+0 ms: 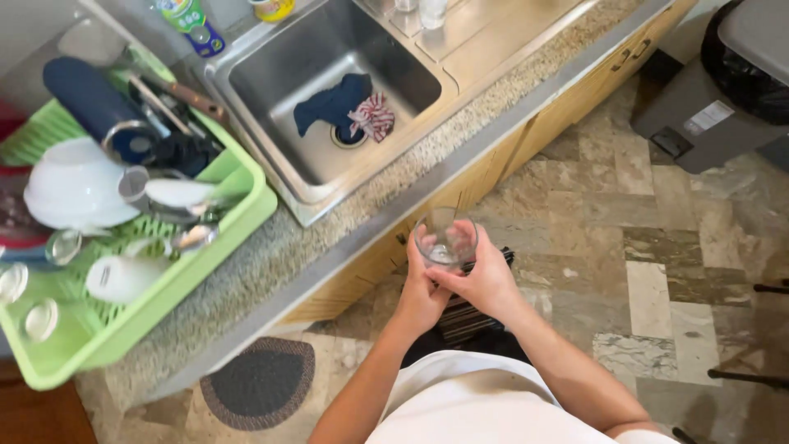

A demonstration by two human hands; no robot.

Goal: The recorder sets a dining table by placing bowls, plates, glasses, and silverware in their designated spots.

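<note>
I hold a clear drinking glass upright in front of me, just off the counter's front edge. My left hand grips it from the near left side and my right hand wraps it from the right. The glass looks empty. Behind it, the steel sink holds a dark blue cloth and a red-and-white striped cloth over the drain.
A green dish rack on the left holds a white bowl, a navy bottle, cups and utensils. The speckled stone counter runs diagonally. A dark mat lies on the tiled floor; a grey bin stands at the right.
</note>
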